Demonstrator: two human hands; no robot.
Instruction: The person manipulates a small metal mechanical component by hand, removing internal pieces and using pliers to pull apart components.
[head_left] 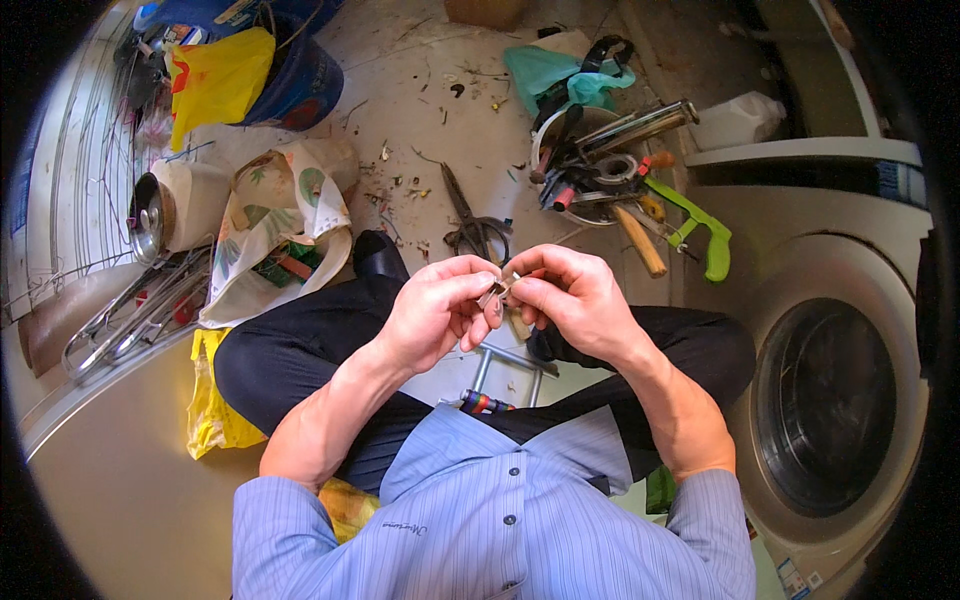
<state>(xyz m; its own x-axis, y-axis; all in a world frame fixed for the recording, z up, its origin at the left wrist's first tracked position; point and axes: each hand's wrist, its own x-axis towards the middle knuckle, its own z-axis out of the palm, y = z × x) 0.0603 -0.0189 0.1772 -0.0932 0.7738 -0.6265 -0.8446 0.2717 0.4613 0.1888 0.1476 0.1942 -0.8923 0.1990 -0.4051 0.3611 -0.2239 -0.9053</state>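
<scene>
Above my lap, my left hand and my right hand meet fingertip to fingertip. Between them is a small, pale metal piece, pinched by the thumb and fingers of both hands. Its exact kind is too small to make out, and the fingertips cover part of it. Just beyond my hands, large dark shears lie on the floor with the blades pointing away. Under my hands, a grey tubular metal frame shows between my legs, partly hidden by my hands and shirt.
At right stands a washing machine. Farther in are a green-handled saw, a hammer and a teal bag. On the left are a patterned bag, metal rods and a blue bucket. Small scraps litter the floor.
</scene>
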